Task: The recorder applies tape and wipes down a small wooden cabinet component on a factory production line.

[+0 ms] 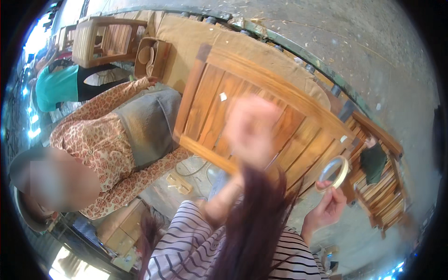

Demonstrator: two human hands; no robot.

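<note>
A slatted wooden panel with a frame (200, 100), like a chair part or tabletop, lies in front of me. Over its middle my left hand (254, 128) is smeared by motion, so I cannot make out its fingers. My right hand (326, 207) pinches a roll of pale tape (343, 175) between thumb and fingers, beside the panel's near right corner. Two small white pieces, tape or paper, lie on the wood: one piece (223, 96) left of my left hand, another piece (343, 139) near the right corner. My hair hides part of the near edge.
At the left a co-worker in a patterned shirt and grey apron (149, 116) stands against the panel. Beyond are a cardboard box (161, 58) and wooden furniture (107, 39). Rollers (309, 68) line the far edge. At right, a dark green cloth (373, 163) hangs over slatted furniture (380, 200).
</note>
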